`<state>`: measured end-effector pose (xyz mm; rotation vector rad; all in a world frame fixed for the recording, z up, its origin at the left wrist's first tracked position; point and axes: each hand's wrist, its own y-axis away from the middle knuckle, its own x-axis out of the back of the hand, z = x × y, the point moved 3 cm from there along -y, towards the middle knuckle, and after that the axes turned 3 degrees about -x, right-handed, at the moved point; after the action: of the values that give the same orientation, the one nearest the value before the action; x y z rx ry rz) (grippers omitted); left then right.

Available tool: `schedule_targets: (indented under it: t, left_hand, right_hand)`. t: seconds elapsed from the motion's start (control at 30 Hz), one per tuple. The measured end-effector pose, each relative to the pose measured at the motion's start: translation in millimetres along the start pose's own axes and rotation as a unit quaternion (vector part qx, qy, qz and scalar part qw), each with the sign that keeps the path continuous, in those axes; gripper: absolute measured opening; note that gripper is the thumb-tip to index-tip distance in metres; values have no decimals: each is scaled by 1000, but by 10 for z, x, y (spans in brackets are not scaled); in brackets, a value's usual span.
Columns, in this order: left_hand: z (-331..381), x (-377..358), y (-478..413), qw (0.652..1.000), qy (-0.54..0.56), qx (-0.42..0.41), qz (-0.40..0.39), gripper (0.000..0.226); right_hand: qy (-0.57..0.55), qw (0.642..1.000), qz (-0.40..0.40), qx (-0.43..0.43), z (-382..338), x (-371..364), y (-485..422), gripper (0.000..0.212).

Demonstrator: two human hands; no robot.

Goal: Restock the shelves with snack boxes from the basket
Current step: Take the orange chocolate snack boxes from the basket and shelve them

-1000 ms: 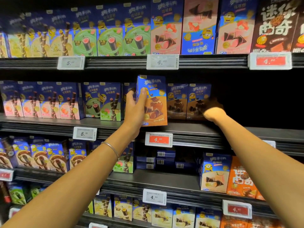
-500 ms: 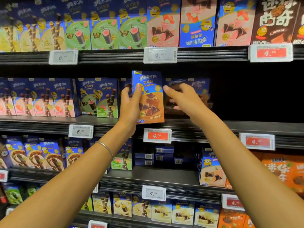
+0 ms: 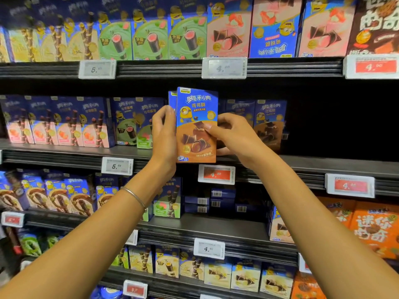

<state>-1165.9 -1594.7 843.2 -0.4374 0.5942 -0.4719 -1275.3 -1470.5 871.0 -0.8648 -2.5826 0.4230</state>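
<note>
A blue and brown chocolate snack box [image 3: 195, 117] stands upright at the front edge of the middle shelf [image 3: 133, 151]. My left hand [image 3: 163, 134] grips its left side, fingers curled round the edge. My right hand [image 3: 232, 134] holds the right side, with its thumb on the box's front. A second box seems to stand just behind the first; only its blue top corner shows. Two matching brown boxes [image 3: 268, 121] stand further back on the shelf to the right. The basket is out of view.
Pink and green boxes [image 3: 127, 121] fill the middle shelf on the left. Right of the brown boxes the shelf bay [image 3: 341, 126] is dark with no boxes seen. Price tags [image 3: 216, 174] hang on the shelf rails. Shelves above and below carry more snack boxes.
My right hand came out from the back of the shelf and took hold of the box's right side. The box stays upright at the shelf front, with my left hand still on it.
</note>
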Motion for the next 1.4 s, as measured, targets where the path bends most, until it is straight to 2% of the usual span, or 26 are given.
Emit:
schedule_targets:
  t: [0.07, 0.13, 0.27, 0.33, 0.4, 0.47, 0.57, 0.77, 0.9, 1.17, 1.4]
  left_hand:
    - [-16, 102, -51, 999, -24, -12, 40, 24]
    - [-14, 215, -106, 995, -57, -25, 74, 22]
    - [64, 428, -207, 991, -80, -51, 97, 16]
    - [97, 508, -239, 991, -73, -46, 104, 9]
    - [118, 561, -252, 991, -72, -39, 107, 5]
    - [140, 590, -254, 990, -72, -35, 112, 5]
    - [158, 605, -243, 990, -72, -24, 118, 11]
    - [148, 606, -216, 990, -90, -14, 103, 16]
    - [159, 581, -197, 991, -108, -13, 78, 16]
    - [188, 537, -178, 989, -140, -23, 46, 25]
    - [166, 527, -165, 990, -132, -19, 40, 20]
  right_hand:
    - [-6, 1000, -6, -5, 0, -12, -6, 29]
    - [-10, 1000, 2, -9, 3, 32, -25, 28]
    - [-15, 997, 79, -11, 73, 287, -161, 22]
    - [57, 988, 145, -17, 167, 430, -263, 31]
    - [168, 964, 202, -28, 268, 518, -351, 43]
    - [224, 948, 224, -38, 364, 521, -423, 37]
    - [226, 947, 221, -61, 492, 477, -527, 26]
    - [256, 943, 195, -85, 536, 379, -676, 27]
    - [286, 934, 188, -106, 510, 284, -711, 14]
    - [291, 935, 165, -117, 504, 171, -821, 24]
    - [308, 932, 159, -102, 475, 109, -815, 11]
